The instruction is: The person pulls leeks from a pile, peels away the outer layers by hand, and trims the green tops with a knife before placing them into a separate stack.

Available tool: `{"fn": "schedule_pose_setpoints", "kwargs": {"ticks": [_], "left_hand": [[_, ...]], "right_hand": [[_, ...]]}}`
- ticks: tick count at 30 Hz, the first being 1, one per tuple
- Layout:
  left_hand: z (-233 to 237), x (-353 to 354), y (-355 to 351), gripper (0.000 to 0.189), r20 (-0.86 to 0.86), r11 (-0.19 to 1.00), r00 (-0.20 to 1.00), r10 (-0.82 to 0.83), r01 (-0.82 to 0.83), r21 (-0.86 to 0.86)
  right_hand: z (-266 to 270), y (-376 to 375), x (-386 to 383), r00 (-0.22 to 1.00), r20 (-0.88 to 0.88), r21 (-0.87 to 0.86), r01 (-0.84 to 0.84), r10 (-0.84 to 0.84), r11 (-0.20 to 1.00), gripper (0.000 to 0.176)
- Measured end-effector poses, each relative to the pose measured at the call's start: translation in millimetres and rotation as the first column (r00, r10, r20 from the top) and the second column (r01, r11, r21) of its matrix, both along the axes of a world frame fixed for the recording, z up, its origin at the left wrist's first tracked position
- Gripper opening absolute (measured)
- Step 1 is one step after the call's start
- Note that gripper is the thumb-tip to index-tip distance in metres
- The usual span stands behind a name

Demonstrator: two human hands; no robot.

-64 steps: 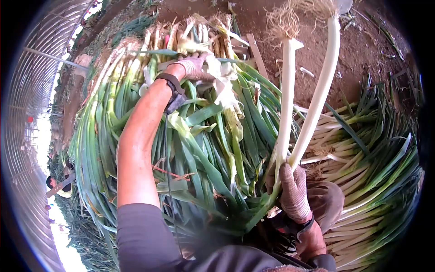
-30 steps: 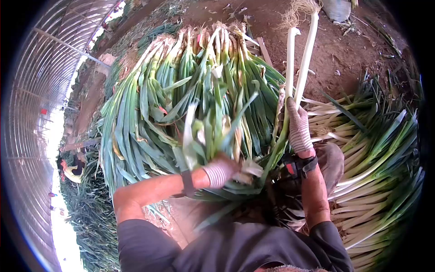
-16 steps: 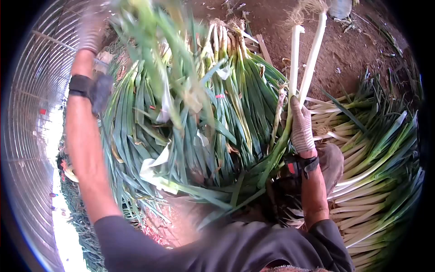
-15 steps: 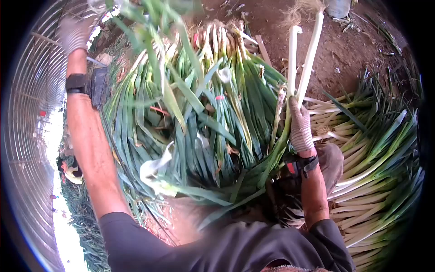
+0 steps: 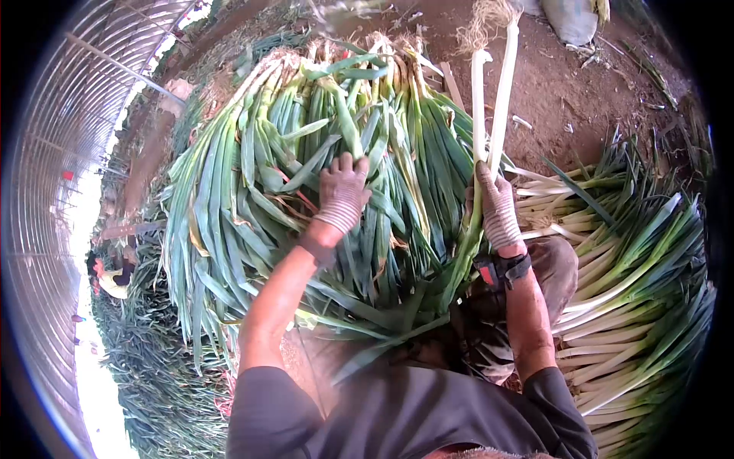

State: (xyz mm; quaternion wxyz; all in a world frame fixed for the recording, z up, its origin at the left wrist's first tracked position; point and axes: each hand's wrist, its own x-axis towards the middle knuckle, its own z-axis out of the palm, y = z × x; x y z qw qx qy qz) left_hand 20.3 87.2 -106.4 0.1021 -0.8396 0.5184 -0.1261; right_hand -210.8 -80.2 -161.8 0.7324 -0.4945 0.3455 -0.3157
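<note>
White leeks [image 5: 479, 107], long axes forward, roots [image 5: 478, 30] foremost; right grip [image 5: 486, 172] clasps them, left grip [image 5: 346, 164] unclear.

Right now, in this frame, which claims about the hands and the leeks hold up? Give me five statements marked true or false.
1. The right hand holds two white-stalked leeks. True.
2. The roots of those two leeks point toward the person's body. False: the roots point away from it, at the top of the view.
3. The left hand is at the leafy pile in front of the person. True.
4. The left hand is bare. False: it wears a glove with a striped cuff.
5. The heap of leeks with exposed white stalks lies on the person's left. False: that heap lies on the right.
</note>
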Motion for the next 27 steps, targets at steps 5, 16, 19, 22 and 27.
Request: {"fn": "schedule_pose_setpoints", "kwargs": {"ticks": [5, 16, 19, 22, 27], "left_hand": [[-29, -8, 14, 0.008, 0.116, 0.972, 0.965, -0.234, 0.235, 0.008], [12, -86, 102, 0.014, -0.388, 0.832, 0.902, -0.188, 0.356, 0.425], [26, -90, 103, 0.019, -0.666, 0.663, 0.737, -0.115, 0.556, 0.501], [51, -90, 97, 0.032, -0.772, 0.387, 0.631, -0.07, 0.731, 0.562], [119, -31, 5, 0.061, -0.405, 0.847, 0.911, -0.085, 0.28, 0.453]], "right_hand": [[1, 5, 4, 0.998, -0.056, -0.024, -0.003, 0.001, 1.0, 0.045], [3, 10, 8, 0.998, -0.066, -0.098, 0.001, -0.008, 0.995, 0.046], [5, 13, 4, 0.994, -0.104, -0.059, -0.045, 0.039, 0.997, 0.045], [1, 16, 5, 0.987, -0.139, -0.062, -0.092, 0.083, 0.994, 0.043], [6, 22, 7, 0.984, -0.038, -0.049, -0.176, 0.174, 0.983, 0.044]]}}
